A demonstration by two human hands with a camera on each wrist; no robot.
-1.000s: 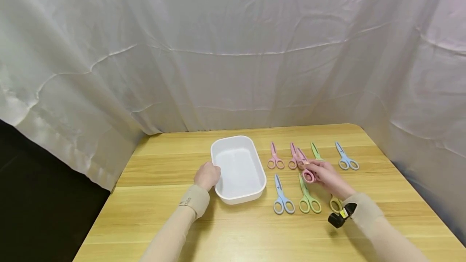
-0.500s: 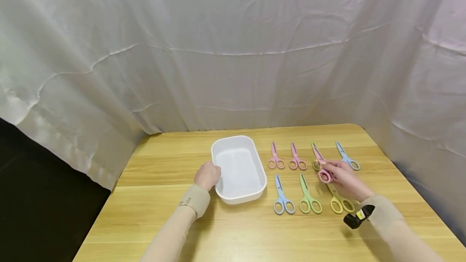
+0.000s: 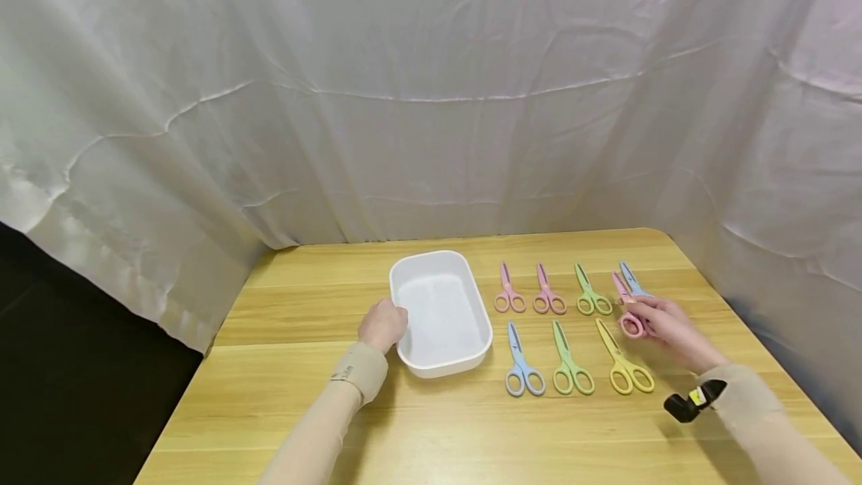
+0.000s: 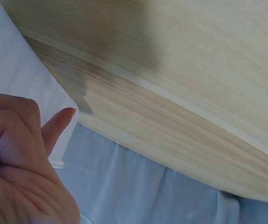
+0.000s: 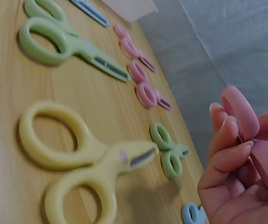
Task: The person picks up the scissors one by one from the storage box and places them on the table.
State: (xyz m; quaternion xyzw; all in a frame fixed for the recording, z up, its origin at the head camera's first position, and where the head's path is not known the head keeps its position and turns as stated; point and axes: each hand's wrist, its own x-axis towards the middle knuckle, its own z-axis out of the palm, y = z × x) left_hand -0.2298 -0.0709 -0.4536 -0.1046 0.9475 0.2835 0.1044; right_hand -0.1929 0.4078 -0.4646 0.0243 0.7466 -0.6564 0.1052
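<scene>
My left hand [image 3: 384, 325] grips the left wall of a white plastic tray [image 3: 441, 373]. In the left wrist view its fingers curl at the tray's side [image 4: 22, 70]. My right hand [image 3: 673, 329] pinches pink scissors [image 3: 631, 325] above the table, blades pointing away. The right wrist view shows fingers and thumb around their pink handles [image 5: 240, 113]. Behind this hand lie blue scissors [image 3: 629, 275], their handles hidden. To its left are green scissors [image 3: 592, 300], and nearer the front, yellow scissors [image 3: 622, 367].
Two pink scissors [image 3: 509, 296] [image 3: 548, 296] lie in the back row right of the tray. Blue scissors [image 3: 521, 365] and green scissors [image 3: 571, 373] lie in the front row. A grey curtain [image 3: 444, 133] hangs along the back and sides of the wooden table [image 3: 471, 440].
My right hand has moved rightward with the pink scissors, past the green ones to the blue ones at the far right. The left hand and tray have stayed put.
</scene>
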